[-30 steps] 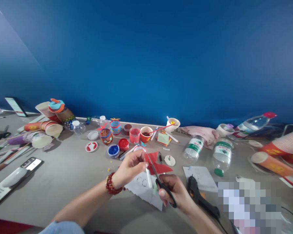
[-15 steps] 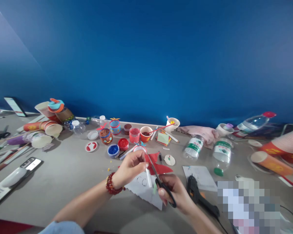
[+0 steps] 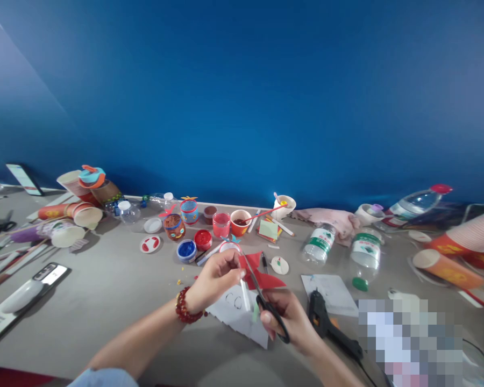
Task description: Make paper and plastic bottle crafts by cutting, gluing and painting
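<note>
My left hand (image 3: 218, 277), with a red beaded bracelet (image 3: 184, 305) at its wrist, pinches a piece of red paper (image 3: 250, 262) between thumb and fingers. My right hand (image 3: 292, 317) is closed round the black handles of scissors (image 3: 280, 325), whose blades point up and left across the red paper close to my left fingertips. Whether the blades are cutting through the paper is unclear. Below both hands lies a white sheet (image 3: 246, 329) with drawn curves. A black pen (image 3: 265, 261) lies just beyond the red paper.
Blue paint (image 3: 186, 249) and red paint (image 3: 203, 238) pots stand behind my left hand, with decorated cups (image 3: 189, 211) further back. A black glue gun (image 3: 322, 317) lies right of my right hand. Two plastic bottles (image 3: 319, 243) lie beyond it. A phone (image 3: 48, 279) lies at left.
</note>
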Demonstrator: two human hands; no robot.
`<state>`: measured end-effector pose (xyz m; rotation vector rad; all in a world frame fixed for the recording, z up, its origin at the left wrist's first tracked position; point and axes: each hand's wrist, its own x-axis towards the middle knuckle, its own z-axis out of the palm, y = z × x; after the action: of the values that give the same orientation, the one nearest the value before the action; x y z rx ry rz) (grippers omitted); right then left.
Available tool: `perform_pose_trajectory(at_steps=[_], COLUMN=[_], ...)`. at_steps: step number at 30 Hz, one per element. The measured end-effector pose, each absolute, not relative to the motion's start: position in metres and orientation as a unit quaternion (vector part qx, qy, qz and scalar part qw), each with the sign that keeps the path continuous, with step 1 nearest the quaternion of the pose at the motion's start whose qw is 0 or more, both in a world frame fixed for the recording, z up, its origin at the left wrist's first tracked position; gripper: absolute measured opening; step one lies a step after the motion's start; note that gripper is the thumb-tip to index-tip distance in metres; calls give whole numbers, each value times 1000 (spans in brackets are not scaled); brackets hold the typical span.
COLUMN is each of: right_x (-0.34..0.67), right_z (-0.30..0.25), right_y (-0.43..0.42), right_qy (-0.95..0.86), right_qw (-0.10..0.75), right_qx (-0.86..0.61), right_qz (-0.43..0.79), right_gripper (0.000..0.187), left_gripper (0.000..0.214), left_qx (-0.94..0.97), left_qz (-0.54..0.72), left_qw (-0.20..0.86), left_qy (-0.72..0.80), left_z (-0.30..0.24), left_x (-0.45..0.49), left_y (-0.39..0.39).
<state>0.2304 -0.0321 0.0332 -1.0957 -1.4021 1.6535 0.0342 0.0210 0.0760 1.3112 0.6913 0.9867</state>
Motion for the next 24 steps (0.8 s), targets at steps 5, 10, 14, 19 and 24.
perform_pose_trajectory(at_steps=[5,10,14,19,24], right_x=[230,231,231,231,231], right_z=[33,33,33,30,30], right_y=[-32,-32,-32,-33,-33], right_qy=[-541,-544,-550,-539,-534], right_qw=[350,346,351,351,352], right_qx=[-425,-431,-428,-429,-433], right_qz=[636,631,625,635,635], right_gripper=[62,63,62,61,61], left_gripper=[27,28,28,28,28], left_qx=[564,567,573,576,559], left_qz=[433,432,431,433,437], left_qw=[635,633,629,623,635], left_qy=[301,301,301,304,306], left_z=[77,77,78,79,78], left_x=[35,35,35,35,36], left_y=[20,20,20,21,19])
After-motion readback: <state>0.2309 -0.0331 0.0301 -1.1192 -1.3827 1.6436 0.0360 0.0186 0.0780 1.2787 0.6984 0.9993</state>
